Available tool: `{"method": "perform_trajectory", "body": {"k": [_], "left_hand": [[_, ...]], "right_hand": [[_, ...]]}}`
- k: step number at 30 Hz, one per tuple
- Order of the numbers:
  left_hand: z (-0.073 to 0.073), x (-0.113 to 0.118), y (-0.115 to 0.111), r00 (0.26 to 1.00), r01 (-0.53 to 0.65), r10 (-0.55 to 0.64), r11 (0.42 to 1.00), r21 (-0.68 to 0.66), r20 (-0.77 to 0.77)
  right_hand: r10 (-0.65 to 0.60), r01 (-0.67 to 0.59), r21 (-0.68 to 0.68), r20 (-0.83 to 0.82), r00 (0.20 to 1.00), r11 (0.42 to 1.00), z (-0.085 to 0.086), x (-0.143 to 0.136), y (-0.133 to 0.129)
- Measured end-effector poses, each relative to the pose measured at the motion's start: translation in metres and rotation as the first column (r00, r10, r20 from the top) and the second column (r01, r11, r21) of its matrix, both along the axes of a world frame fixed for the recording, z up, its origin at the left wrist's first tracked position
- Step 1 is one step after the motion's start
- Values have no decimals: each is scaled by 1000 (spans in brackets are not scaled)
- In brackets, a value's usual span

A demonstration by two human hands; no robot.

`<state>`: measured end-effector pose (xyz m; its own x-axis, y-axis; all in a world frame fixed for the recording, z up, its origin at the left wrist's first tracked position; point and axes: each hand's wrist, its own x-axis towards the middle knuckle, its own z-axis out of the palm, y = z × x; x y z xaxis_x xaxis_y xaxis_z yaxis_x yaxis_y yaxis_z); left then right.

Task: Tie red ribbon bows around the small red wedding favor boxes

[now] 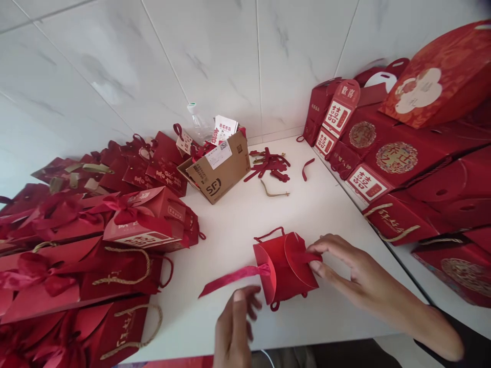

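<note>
A small red gift box (281, 266) lies on the white table in front of me, its curved flaps folded over the top. A dark red ribbon (238, 279) passes through the box, its loose end stretching left across the table. At the box's right side, my right hand (347, 273) pinches the other end of this ribbon between thumb and fingers. My left hand (236, 322) hovers at the lower left of the box, apart from it, with fingers slightly bent, spread and holding nothing. Thin red cord loops stick out at the box's upper and lower edges.
Red gift boxes (141, 220) with bows and rope handles crowd the left. More red boxes (399, 148) are stacked along the right. A cardboard box (220, 171) with cards stands at the back, before a plastic bottle (195, 120). Ribbon straps (268, 164) lie beside it.
</note>
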<state>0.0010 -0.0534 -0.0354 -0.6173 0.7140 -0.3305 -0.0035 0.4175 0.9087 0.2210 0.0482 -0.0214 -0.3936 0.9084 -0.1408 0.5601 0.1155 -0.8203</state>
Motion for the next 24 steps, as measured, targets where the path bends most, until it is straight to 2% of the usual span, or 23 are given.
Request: {"method": "perform_trajectory", "body": {"k": [3, 6, 9, 11, 14, 18, 21, 24], "left_hand": [[3, 20, 17, 1000, 2, 0, 999, 54, -21], [11, 18, 33, 999, 49, -46, 981, 190, -23], [22, 11, 44, 985, 172, -154, 917, 359, -79], [27, 11, 48, 970, 244, -214, 875, 419, -117], [31, 15, 53, 955, 295, -279, 851, 435, -100], [31, 20, 59, 927, 370, -365, 843, 390, -90], [33, 21, 63, 889, 458, -420, 816, 354, -182], [37, 23, 66, 806, 589, -510, 744, 316, -300]], "right_hand": [[17, -18, 88, 15, 1000, 996, 7, 1, 5], [16, -18, 130, 18, 1000, 991, 17, 3, 8], [16, -18, 144, 13, 1000, 989, 30, 3, 11], [17, -17, 142, 8, 1000, 990, 39, 1, 12], [31, -28, 89, -28, 999, 996, 50, -3, 16], [33, -33, 0, -113, 993, 999, 62, -9, 22], [60, -62, -21, -102, 993, 998, 71, -16, 26], [97, -102, -30, -123, 988, 994, 84, -27, 26]]}}
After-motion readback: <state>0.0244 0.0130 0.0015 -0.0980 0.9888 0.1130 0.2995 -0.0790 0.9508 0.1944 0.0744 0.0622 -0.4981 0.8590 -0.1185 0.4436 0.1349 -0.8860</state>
